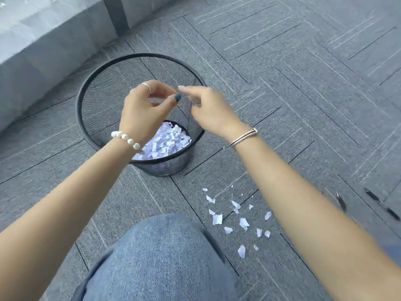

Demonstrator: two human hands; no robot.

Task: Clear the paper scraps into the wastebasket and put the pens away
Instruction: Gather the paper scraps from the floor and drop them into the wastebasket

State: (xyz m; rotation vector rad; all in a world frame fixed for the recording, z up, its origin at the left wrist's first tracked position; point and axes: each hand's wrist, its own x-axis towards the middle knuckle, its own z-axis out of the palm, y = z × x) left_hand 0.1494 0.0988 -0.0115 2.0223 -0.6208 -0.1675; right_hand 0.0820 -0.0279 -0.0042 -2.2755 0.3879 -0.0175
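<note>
A black mesh wastebasket (80, 98) stands on the grey carpet, its bottom covered with white paper scraps (165, 142). My left hand (141, 109) and my right hand (208, 109) hover together over its opening, fingertips nearly touching. The left fingers curl loosely and the right hand is motion-blurred; I see no paper in either. Several more white scraps (238, 218) lie scattered on the carpet in front of the basket, under my right forearm. Dark, blurred pens (340, 200) (372, 194) (392, 213) lie on the carpet at the far right.
My knee in blue jeans (160, 257) fills the bottom middle, close to the basket. A grey wall base with a dark post (115, 16) runs along the upper left. Carpet tiles stretch away to the right and back.
</note>
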